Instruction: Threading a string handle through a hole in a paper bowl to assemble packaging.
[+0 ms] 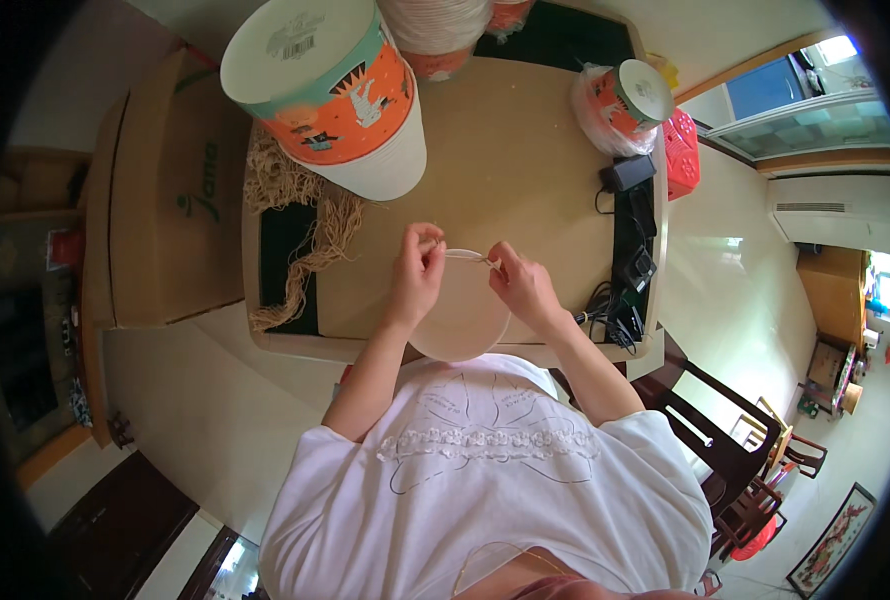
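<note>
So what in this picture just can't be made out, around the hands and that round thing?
All in the head view:
- The left hand and right hand pinch a thin strand at the far rim of the round pale disc; the fingers hide how it attaches.
- The disc's material is unclear, too pale and small.
- The tall printed bucket covers part of the fringed cord pile.
- The black cables are too small to trace.

The near edge of a pale round disc (460, 320) is hidden by a white shirt (485, 480) at lower centre. A stack of paper bowls (435, 30) is cut off at the top edge. The fingertips of the left hand (417, 275) and right hand (523, 285) are too small for their grip to be made out.
</note>
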### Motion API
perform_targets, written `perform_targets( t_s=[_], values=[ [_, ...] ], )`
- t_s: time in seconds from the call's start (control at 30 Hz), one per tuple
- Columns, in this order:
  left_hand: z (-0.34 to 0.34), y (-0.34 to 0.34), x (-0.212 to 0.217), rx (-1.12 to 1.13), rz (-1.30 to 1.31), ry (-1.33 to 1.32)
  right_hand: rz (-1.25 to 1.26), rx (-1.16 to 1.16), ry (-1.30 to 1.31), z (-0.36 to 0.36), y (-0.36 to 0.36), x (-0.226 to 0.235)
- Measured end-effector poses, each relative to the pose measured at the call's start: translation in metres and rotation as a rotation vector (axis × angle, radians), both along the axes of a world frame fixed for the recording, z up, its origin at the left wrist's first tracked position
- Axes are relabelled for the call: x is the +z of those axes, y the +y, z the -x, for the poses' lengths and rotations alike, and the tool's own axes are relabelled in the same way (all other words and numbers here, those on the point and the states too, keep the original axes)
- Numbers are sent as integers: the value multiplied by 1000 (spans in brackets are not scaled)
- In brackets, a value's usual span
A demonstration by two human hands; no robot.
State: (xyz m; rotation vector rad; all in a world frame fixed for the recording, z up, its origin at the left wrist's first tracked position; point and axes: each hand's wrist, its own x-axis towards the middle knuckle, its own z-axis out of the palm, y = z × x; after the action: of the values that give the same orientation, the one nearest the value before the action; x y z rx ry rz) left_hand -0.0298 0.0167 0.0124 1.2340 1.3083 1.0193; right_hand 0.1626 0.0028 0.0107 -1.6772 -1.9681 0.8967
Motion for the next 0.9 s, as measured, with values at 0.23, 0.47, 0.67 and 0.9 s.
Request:
perform_targets(
  t_s=[0.23,0.47,0.67,0.9],
  values=[
    [-36,-20,36,-501,-149,234,-37,-38,60,-12,8,-5],
    [-7,-25,1,-241,-27,226,38,-138,74,-16,-2,-8],
    [-8,-22,-8,-298,-22,293,65,-195,46,-16,-3,2],
    [-12,-25,-7,-238,-8,366,-269,-60,73,-14,-4,1]
  ],
)
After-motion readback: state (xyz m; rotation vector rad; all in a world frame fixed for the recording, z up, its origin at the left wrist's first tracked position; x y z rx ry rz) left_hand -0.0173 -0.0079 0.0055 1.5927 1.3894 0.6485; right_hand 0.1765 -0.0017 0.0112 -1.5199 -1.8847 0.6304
